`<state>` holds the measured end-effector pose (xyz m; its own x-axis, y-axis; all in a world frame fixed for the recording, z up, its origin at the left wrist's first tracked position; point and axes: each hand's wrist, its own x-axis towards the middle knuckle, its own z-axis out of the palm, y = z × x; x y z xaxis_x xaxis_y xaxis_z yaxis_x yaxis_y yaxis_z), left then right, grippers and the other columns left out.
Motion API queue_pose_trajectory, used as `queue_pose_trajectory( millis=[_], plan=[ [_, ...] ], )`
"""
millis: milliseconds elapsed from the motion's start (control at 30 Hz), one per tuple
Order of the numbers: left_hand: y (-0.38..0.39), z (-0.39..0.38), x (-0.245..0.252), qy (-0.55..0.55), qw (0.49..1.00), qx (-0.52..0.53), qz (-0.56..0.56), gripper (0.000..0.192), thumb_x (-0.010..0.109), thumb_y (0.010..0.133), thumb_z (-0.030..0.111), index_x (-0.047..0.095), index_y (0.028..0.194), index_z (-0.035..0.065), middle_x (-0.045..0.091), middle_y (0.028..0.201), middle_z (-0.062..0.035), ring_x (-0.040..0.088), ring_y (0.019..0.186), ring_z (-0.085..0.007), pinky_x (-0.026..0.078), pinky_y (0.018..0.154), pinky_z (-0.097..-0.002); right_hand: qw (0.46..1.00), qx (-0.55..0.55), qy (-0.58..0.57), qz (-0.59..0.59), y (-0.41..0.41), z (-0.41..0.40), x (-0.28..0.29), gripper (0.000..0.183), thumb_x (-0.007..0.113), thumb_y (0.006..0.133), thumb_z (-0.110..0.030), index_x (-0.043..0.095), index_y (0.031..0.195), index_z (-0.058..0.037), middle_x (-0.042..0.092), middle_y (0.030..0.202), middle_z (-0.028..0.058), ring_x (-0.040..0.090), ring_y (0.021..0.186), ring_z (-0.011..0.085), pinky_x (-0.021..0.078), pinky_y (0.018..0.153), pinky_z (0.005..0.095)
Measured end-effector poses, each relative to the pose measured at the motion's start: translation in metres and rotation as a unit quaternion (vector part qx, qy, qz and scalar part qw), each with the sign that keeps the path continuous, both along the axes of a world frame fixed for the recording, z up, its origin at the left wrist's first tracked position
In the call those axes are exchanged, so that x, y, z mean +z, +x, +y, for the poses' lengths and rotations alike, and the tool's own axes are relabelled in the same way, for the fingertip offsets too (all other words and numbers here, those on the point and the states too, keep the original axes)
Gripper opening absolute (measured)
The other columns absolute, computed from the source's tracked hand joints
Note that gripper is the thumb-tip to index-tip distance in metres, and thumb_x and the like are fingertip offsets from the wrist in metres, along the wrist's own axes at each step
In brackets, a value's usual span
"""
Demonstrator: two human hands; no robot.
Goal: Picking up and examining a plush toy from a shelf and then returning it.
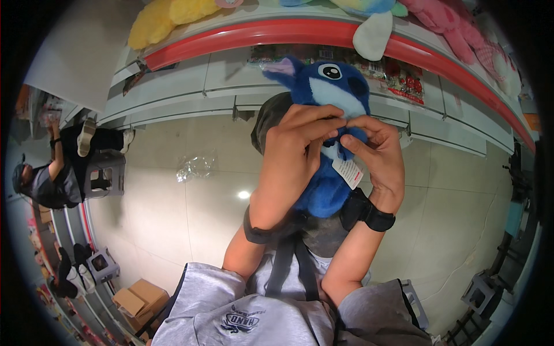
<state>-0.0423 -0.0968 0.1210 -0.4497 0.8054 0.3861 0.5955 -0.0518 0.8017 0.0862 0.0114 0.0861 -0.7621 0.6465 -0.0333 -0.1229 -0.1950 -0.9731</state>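
A blue plush toy (pixel 320 190) with big cartoon eyes, a pale face and a pink-lined ear rests in front of me, its head toward the shelf. My left hand (pixel 288 151) is at the toy's neck from the left side, fingertips pinched together there. From the right, my right hand (pixel 381 151) meets it, thumb and forefinger at the same spot. Between the fingertips is a dark blue cord or ribbon (pixel 342 151), partly hidden by the fingers. A white paper tag (pixel 348 173) with printed writing hangs below it, over the toy's belly.
A shelf with a red front rail (pixel 259 32) holds yellow (pixel 173 19) and pink plush toys (pixel 450 30). Packaged goods (pixel 402 80) lie on a lower shelf. Clear plastic wrap (pixel 197 166) is on the floor. A person (pixel 56 173) sits left on a grey stool (pixel 106 173); cardboard boxes (pixel 140 298) stand lower left.
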Motion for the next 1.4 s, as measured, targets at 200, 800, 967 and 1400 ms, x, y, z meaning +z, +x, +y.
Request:
queue_pose_trajectory(
  millis=[200, 800, 967, 1400],
  plan=[
    [-0.005, 0.000, -0.004, 0.007, 1.000, -0.029, -0.007, 0.032, 0.057, 0.074, -0.016, 0.072, 0.097, 0.0012, 0.070, 0.103, -0.0089, 0.062, 0.089, -0.0240, 0.053, 0.074, -0.0300, 1.000, -0.007, 0.004, -0.021, -0.001, -0.002, 0.001, 0.016, 0.075, 0.081, -0.003, 0.068, 0.094, 0.0027, 0.068, 0.081, 0.0015, 0.059, 0.074, 0.0042, 0.0465, 0.066, 0.0173],
    [0.000, -0.035, 0.019, 0.021, 0.989, 0.139, 0.043, 0.018, 0.073, 0.075, 0.001, 0.070, 0.092, 0.0009, 0.068, 0.097, -0.0115, 0.063, 0.091, -0.0251, 0.048, 0.080, -0.0320, 0.992, -0.106, -0.044, 0.061, -0.030, -0.023, 0.013, 0.012, 0.073, 0.080, -0.002, 0.061, 0.081, -0.0001, 0.059, 0.078, -0.0024, 0.053, 0.076, 0.0049, 0.0393, 0.070, 0.0186],
    [0.011, -0.045, 0.026, 0.008, 0.987, 0.154, 0.044, 0.014, 0.074, 0.073, 0.002, 0.069, 0.086, 0.0013, 0.066, 0.089, -0.0103, 0.061, 0.084, -0.0252, 0.048, 0.072, -0.0331, 0.983, -0.141, -0.072, 0.094, -0.054, -0.044, 0.012, 0.012, 0.071, 0.083, -0.003, 0.060, 0.080, -0.0021, 0.055, 0.076, -0.0042, 0.047, 0.073, 0.0046, 0.0361, 0.067, 0.0190],
    [0.008, -0.043, 0.006, 0.023, 0.964, 0.263, 0.019, 0.016, 0.074, 0.069, 0.004, 0.069, 0.084, 0.0025, 0.060, 0.096, -0.0083, 0.054, 0.087, -0.0270, 0.045, 0.076, -0.0360, 0.969, -0.239, -0.029, 0.058, -0.082, -0.073, 0.009, 0.012, 0.064, 0.091, -0.008, 0.057, 0.082, -0.0048, 0.048, 0.073, -0.0036, 0.042, 0.066, 0.0039, 0.0346, 0.057, 0.0197]
  ],
)
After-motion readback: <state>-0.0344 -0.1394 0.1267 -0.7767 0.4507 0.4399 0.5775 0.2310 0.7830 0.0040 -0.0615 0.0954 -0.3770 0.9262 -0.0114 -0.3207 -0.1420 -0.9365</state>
